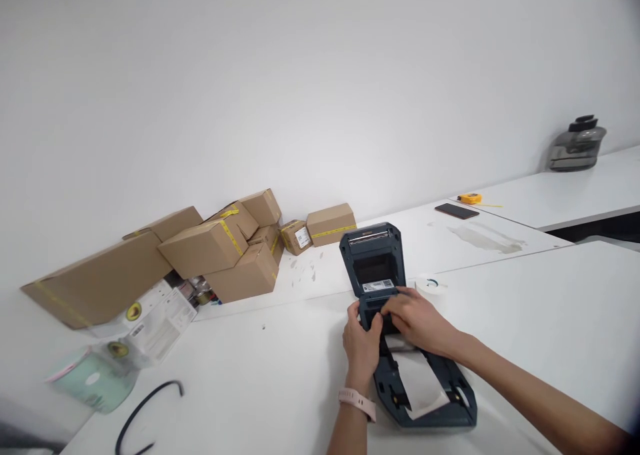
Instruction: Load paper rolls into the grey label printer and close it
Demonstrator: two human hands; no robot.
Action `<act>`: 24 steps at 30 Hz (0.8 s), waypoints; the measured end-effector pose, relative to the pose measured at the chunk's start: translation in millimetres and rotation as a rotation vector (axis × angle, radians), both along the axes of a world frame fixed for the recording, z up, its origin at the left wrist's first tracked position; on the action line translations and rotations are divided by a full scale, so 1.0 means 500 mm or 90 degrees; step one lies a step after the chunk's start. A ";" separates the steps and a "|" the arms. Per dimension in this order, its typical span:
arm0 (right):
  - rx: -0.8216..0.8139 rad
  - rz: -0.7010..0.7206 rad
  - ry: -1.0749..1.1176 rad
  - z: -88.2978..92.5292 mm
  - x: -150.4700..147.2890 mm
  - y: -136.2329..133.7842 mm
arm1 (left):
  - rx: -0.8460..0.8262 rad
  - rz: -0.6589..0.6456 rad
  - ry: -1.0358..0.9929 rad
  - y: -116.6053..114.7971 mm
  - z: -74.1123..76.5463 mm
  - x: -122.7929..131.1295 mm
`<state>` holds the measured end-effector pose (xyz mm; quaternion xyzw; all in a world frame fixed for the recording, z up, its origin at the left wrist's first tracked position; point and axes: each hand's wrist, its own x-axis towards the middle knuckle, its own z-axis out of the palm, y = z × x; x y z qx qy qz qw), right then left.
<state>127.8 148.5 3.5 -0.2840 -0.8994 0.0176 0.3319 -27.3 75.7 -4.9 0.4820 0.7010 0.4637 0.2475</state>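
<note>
A dark label printer (440, 418) lies on the white table with its lid (374, 258) raised. Across its open body runs a strip of white label paper (423, 382). My left hand (361, 345), wearing a pink wristband, grips the printer's left edge near the hinge, thumb reaching inward. Over the inside of the body, my right hand (420, 318) has its fingers bent together near the left thumb. Whatever those right fingertips pinch is hidden. A roll of white labels (428, 286) rests just beyond the right hand.
Cardboard boxes (200, 248) are piled against the wall at left. Nearby are a mint-green pouch (97, 378) and a black cable (137, 412). A dark phone (457, 210), a yellow tape measure (470, 198) and a grey translucent jug (577, 148) stand toward the back right.
</note>
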 end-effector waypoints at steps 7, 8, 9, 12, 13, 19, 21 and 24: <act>-0.028 0.102 -0.263 -0.014 -0.017 -0.001 | -0.010 -0.014 0.035 0.001 0.000 0.003; -0.036 0.106 -0.279 -0.011 -0.018 -0.003 | -0.011 -0.017 0.040 0.000 0.001 0.004; -0.045 0.108 -0.288 -0.008 -0.017 -0.006 | -0.012 -0.020 0.045 0.000 0.002 0.004; -0.082 0.120 -0.291 0.003 -0.012 -0.011 | -0.015 -0.026 0.058 -0.002 0.003 0.004; -0.096 0.125 -0.286 0.008 -0.010 -0.011 | -0.015 -0.027 0.061 -0.003 0.003 0.004; -0.209 0.198 -0.200 0.062 0.049 -0.004 | -0.022 -0.023 0.067 -0.004 0.003 0.006; -0.299 0.243 -0.105 0.072 0.102 -0.001 | -0.024 -0.021 0.066 -0.004 0.002 0.007; -0.293 0.190 0.104 0.041 0.202 0.004 | -0.022 -0.017 0.064 -0.003 -0.002 0.006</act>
